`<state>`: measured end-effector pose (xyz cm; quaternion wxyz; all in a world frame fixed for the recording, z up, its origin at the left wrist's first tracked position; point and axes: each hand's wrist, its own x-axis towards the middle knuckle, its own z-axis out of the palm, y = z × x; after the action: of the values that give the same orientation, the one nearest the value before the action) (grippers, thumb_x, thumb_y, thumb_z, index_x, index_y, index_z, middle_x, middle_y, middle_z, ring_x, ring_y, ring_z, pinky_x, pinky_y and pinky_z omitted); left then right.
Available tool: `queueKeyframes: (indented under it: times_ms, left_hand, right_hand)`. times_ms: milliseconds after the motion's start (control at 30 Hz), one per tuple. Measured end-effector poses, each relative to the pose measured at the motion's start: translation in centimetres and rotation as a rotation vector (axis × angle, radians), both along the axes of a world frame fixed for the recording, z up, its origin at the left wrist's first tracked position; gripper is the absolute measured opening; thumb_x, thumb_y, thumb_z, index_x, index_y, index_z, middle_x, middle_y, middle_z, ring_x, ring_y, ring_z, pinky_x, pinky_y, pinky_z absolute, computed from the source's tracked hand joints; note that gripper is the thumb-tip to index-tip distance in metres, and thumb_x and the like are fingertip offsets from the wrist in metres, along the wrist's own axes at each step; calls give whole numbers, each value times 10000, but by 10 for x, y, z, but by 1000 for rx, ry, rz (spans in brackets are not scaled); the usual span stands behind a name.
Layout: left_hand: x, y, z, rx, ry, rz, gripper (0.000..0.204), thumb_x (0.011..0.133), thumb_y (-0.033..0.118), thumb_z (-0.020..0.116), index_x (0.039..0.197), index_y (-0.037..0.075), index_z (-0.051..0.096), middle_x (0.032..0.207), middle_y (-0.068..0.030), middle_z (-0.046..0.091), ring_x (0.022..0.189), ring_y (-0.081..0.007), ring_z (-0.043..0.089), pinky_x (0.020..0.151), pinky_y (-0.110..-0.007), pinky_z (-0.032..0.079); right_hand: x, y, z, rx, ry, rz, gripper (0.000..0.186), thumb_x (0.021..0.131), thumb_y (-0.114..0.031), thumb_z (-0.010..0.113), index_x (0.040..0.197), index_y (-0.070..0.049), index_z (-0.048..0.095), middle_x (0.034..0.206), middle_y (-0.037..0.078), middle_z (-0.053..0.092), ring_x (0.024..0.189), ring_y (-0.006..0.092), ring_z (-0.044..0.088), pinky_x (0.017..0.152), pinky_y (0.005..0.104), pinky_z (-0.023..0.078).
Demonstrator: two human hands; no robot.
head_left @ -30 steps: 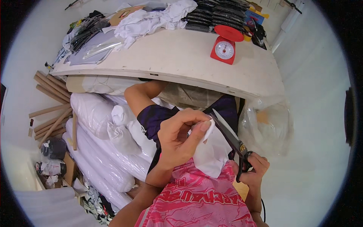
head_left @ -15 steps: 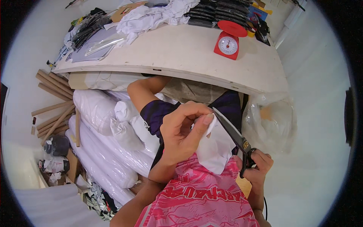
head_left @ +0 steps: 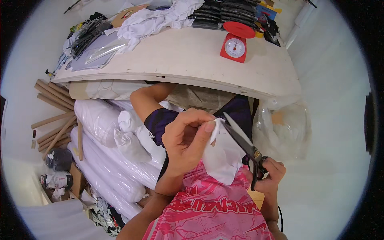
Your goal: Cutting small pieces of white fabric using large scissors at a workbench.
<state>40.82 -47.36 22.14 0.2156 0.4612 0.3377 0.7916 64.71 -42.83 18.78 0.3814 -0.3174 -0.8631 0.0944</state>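
Observation:
Thumb and fingers of my left hand are pinched on the upper edge of a piece of white fabric. The fabric hangs down in front of my pink and red shirt. My right hand is closed around the black handles of a pair of scissors. Their blades are parted and point up and left, with the tips at the fabric's top edge close to my left fingertips. Whether the blades touch the fabric I cannot tell.
Ahead stands a pale table with a red kitchen scale, crumpled white cloth and stacked black packages. Wrapped white rolls and cardboard tubes lie at left. A clear plastic bag is at right.
The scissor blades have opened from nearly closed, tips still by the fabric's edge. My left hand and the fabric have shifted slightly left in view, as has the whole scene.

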Motion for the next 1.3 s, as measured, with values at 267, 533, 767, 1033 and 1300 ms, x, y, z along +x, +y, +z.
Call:
queueKeyframes:
  times_ms: [267, 533, 767, 1033, 1300]
  left_hand:
    - [1, 1, 2, 17, -13, -12, 112, 873, -66, 551, 985, -61, 549, 815, -92, 592, 630, -94, 564, 554, -207, 448]
    - [1, 1, 0, 16, -12, -24, 120, 869, -72, 554, 989, -65, 553, 813, -95, 590, 628, -98, 565, 555, -210, 451]
    - [2, 3, 0, 26, -7, -13, 112, 868, -76, 553, 979, -66, 553, 801, -97, 587, 623, -97, 563, 549, -208, 445]
    - [3, 2, 2, 22, -7, 4, 114, 865, -74, 558, 979, -67, 550, 794, -95, 587, 624, -95, 561, 551, -208, 443]
    - [2, 0, 2, 17, -5, -18, 101, 867, -73, 554, 968, -64, 559, 801, -92, 590, 627, -95, 562, 554, -206, 444]
  right_hand:
    - [-3, -1, 2, -16, 0, 25, 414, 553, -293, 839, 590, -72, 491, 486, -7, 440, 386, 128, 397, 401, 242, 258]
    - [1, 2, -4, 36, -20, 15, 398, 552, -249, 835, 586, -81, 475, 483, -7, 417, 384, 124, 379, 400, 241, 251]
    - [0, 1, -1, 62, -40, -7, 381, 549, -194, 838, 588, -83, 477, 500, -5, 420, 386, 129, 382, 403, 247, 258]
    - [-1, -1, -3, 93, -29, -47, 361, 539, -173, 838, 593, -87, 491, 500, -5, 427, 397, 130, 399, 416, 247, 275]
    - [2, -1, -4, 85, -31, -60, 350, 544, -167, 829, 594, -89, 491, 498, -9, 432, 391, 127, 408, 414, 242, 283]
